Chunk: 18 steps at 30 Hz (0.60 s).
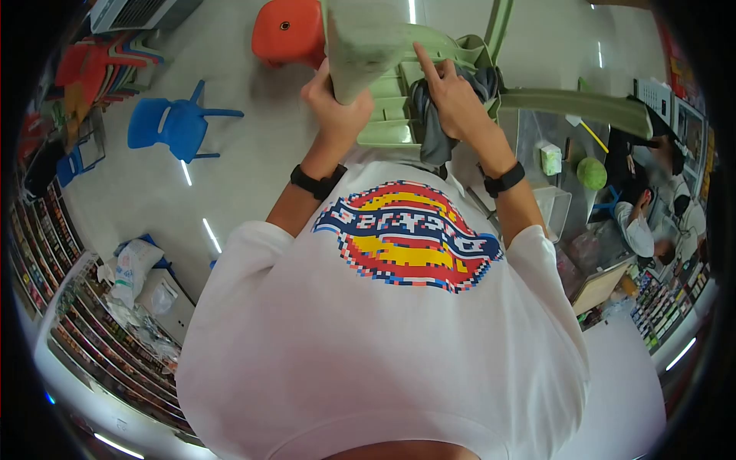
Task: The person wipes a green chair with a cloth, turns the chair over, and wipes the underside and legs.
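Observation:
A pale green plastic chair point(389, 110) is tipped over in front of me, its legs sticking out several ways. One broad leg point(366, 38) rises close to the camera, with greyish marks on its surface. My left hand point(337, 107) is closed around the lower part of that leg. On the right, a dark grey cloth point(434, 138) is draped over the chair. My right hand point(454, 100) is on the cloth, index finger stretched out and the other fingers curled; the cloth bunches under and beside it.
A red stool point(287, 32) stands beyond my left hand, and a blue chair point(170, 126) is on the floor at left. Stacked chairs point(103, 69) and shelves point(115, 345) line the left side. At right are a table with a green round object point(591, 173) and people point(640, 226).

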Tool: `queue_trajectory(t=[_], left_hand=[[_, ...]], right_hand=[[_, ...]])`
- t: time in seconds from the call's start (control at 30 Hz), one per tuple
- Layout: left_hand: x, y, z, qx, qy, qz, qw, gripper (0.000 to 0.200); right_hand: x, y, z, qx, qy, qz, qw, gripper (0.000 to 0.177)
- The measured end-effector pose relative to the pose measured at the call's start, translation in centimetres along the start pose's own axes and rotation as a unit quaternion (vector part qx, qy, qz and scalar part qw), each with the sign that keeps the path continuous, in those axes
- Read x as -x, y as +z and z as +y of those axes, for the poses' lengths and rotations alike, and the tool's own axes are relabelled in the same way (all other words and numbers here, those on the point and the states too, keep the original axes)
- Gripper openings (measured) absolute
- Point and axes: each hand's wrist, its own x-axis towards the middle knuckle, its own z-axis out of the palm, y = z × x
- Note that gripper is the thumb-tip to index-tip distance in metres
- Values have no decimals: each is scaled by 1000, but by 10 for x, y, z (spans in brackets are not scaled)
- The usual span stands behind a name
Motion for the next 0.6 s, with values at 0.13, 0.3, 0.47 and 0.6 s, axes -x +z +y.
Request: queue_trajectory(t=[0.13, 0.3, 0.47, 0.6], left_hand=[[-1, 2, -16, 10, 12, 10, 1000, 13], [3, 9, -17, 46, 14, 31, 998, 15], [4, 3, -26, 22, 35, 14, 999, 13], [4, -4, -20, 37, 19, -35, 998, 10]], right_hand=[[18, -1, -15, 20, 25, -5, 999, 106], [30, -2, -13, 38, 30, 7, 999, 107], [24, -6, -8, 69, -67, 54, 994, 104], [8, -8, 11, 100, -130, 32, 986, 103]])
